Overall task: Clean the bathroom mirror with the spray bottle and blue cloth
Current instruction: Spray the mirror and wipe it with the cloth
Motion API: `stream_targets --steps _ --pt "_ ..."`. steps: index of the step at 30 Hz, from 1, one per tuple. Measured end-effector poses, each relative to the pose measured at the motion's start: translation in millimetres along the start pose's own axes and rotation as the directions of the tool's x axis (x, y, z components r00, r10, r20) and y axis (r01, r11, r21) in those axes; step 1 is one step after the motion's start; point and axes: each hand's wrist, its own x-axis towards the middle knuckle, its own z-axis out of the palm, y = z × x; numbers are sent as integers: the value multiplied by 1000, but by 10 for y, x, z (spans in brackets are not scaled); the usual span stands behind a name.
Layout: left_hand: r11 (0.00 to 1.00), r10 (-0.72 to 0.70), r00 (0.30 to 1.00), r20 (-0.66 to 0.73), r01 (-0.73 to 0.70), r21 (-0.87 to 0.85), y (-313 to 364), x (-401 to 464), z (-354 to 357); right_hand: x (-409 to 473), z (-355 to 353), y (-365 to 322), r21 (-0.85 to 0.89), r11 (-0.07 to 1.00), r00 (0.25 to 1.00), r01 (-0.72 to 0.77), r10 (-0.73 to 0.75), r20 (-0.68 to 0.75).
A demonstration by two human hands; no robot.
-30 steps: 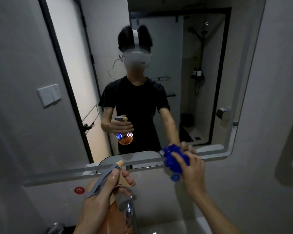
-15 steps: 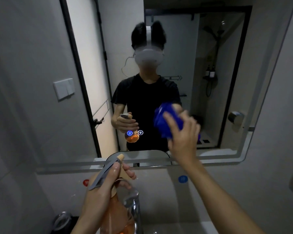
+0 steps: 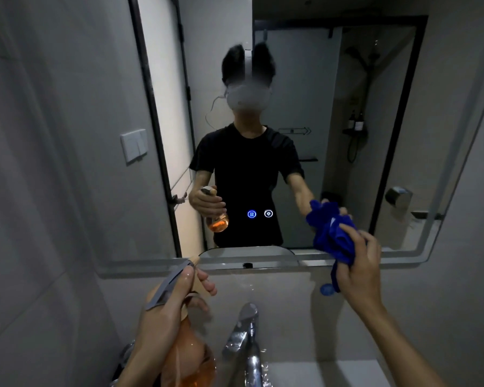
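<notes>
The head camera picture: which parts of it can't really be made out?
- Spray bottle: base cut off by the bottom edge, neck hidden under the left hand.
- Blue cloth: bunched, partly covered by the right hand.
- Shower shelf bottles: too small and dim.

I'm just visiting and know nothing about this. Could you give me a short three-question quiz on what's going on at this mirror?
1. True or false: the right hand presses the blue cloth near the mirror's lower right part.
2. What does the left hand hold? A) a sponge B) the spray bottle C) a towel rail
3. Fill in: below the mirror, between the two arms, stands a metal ____.

Key
1. True: the bunched cloth sits at the glass by the lower edge, gripped by the right hand.
2. B: the fingers wrap its neck and trigger; orange liquid shows inside.
3. Faucet.
</notes>
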Motion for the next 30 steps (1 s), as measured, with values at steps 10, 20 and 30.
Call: stream_targets --steps 10,20,30 --pt "997 -62 997 -48 65 50 62 222 -540 788 167 -998 9 1000 980 -4 6 -198" --pt "998 43 999 23 -42 -53 55 310 -708 1089 1320 -2256 -400 856 917 327 -390 -85" --pt "998 9 1000 -4 -9 -65 28 317 -817 -332 1509 -1126 -361 739 820 569 -479 312"
